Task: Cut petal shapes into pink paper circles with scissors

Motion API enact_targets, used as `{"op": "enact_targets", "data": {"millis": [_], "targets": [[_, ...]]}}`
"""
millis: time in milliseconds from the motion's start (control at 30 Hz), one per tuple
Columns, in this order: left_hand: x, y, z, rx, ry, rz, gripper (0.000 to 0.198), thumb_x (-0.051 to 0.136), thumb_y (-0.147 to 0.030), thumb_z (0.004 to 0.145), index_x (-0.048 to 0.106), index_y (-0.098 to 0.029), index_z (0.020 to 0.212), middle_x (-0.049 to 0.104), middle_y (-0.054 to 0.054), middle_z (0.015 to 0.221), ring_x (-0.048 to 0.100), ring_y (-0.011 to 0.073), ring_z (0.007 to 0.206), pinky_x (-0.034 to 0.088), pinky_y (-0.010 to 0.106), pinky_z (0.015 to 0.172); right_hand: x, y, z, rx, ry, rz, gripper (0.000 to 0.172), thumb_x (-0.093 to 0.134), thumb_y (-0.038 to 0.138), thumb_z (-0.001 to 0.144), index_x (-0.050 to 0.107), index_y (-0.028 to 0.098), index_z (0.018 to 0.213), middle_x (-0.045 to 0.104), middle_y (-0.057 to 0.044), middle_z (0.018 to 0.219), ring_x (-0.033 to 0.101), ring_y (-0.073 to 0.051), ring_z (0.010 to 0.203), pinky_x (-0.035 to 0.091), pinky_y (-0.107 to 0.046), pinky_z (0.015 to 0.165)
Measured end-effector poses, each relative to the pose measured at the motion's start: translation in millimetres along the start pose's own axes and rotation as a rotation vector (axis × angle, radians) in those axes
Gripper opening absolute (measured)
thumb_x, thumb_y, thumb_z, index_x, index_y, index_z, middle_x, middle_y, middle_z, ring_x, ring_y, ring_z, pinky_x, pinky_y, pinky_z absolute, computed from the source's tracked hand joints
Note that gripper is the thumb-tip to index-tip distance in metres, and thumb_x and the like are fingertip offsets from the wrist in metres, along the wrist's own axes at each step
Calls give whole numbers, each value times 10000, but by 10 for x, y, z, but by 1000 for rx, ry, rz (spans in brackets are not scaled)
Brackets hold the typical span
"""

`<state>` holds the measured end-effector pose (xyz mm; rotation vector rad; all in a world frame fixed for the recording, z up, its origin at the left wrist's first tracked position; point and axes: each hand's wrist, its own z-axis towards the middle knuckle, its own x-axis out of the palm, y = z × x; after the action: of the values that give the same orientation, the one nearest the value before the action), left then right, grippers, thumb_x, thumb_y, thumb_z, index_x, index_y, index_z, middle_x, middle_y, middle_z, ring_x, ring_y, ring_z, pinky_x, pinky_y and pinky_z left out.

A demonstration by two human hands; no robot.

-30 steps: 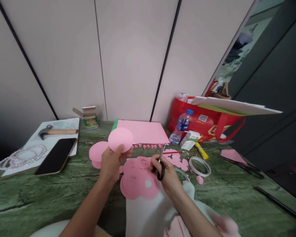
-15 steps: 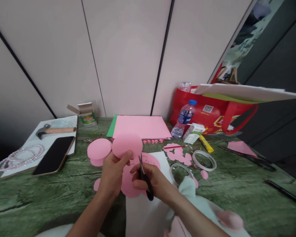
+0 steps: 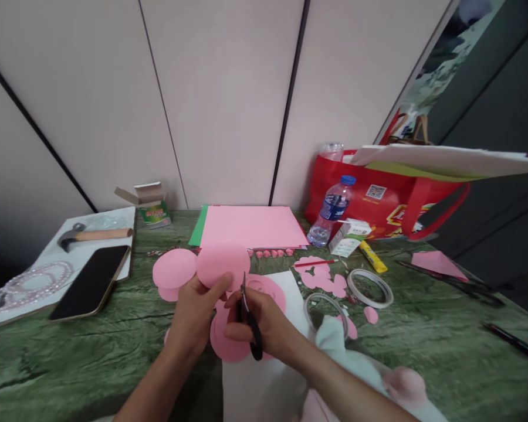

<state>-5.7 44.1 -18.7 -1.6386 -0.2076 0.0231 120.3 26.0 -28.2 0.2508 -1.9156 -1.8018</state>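
Between the thumb and fingers of my left hand (image 3: pixel 198 310) is a round pink paper disc (image 3: pixel 222 264), held up above the table. My right hand (image 3: pixel 264 322) is closed around a pair of scissors (image 3: pixel 249 322) with black handles. The blades point up at the lower right edge of the disc; whether they touch the paper I cannot tell. Below both hands, more pink paper circles (image 3: pixel 229 340) lie on a white sheet (image 3: pixel 264 387), partly hidden by my right hand. Left of the held disc rests a stack of pink discs (image 3: pixel 175 268).
Behind lies a pile of pink sheets (image 3: pixel 255 225). To the right are pink scraps (image 3: pixel 321 275), tape rolls (image 3: pixel 370 288), a water bottle (image 3: pixel 333 211) and a red bag (image 3: pixel 378 205). A phone (image 3: pixel 91 282) and a hammer (image 3: pixel 97 234) lie left. A plush toy (image 3: pixel 356 369) sits in front.
The scissors have moved slightly left, closer to the disc, and their blades look more upright. Both hands have shifted a little left, and the disc sits slightly lower. The camera view has shifted slightly.
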Motion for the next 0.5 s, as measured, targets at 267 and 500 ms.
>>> {"op": "enact_targets", "data": {"millis": [267,500], "targets": [[31,-45,-56,30,-12,212,218,654,-318,585,575,-130,507,567,15,503,500,125,500,384,213,472,-64,54,-63,-3,-33,46,398,739,313,525,477,175,791,508,33,648,421,-83,550,327,-201,503],[95,-120,-122,62,-6,176,221,644,-282,600,571,-144,442,547,4,389,477,111,378,355,202,380,-28,123,-89,-18,-76,115,419,742,349,512,434,191,748,503,24,678,413,-90,574,325,-211,525]]}}
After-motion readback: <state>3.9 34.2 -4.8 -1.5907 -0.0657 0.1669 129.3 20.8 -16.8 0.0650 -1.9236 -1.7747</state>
